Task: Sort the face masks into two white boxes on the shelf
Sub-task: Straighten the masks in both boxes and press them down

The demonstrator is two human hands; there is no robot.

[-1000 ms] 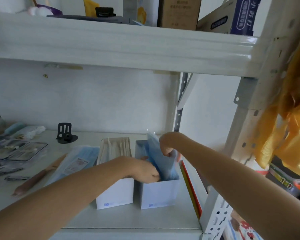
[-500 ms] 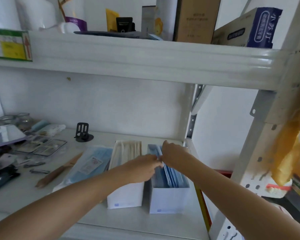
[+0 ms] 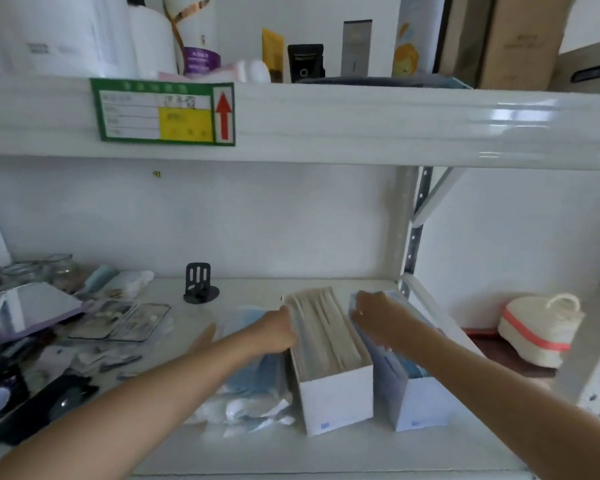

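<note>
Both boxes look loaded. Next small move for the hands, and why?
Probably the left hand goes for the bagged blue masks lying left of the left box; they look unsorted. The left box holds pale masks, the right box blue ones under the right hand.

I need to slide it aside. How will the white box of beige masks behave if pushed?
The white box of beige masks is tall and narrow, so a high push may tip it. Packed full, it probably feels weighty. Its thin card walls likely flex.
</note>
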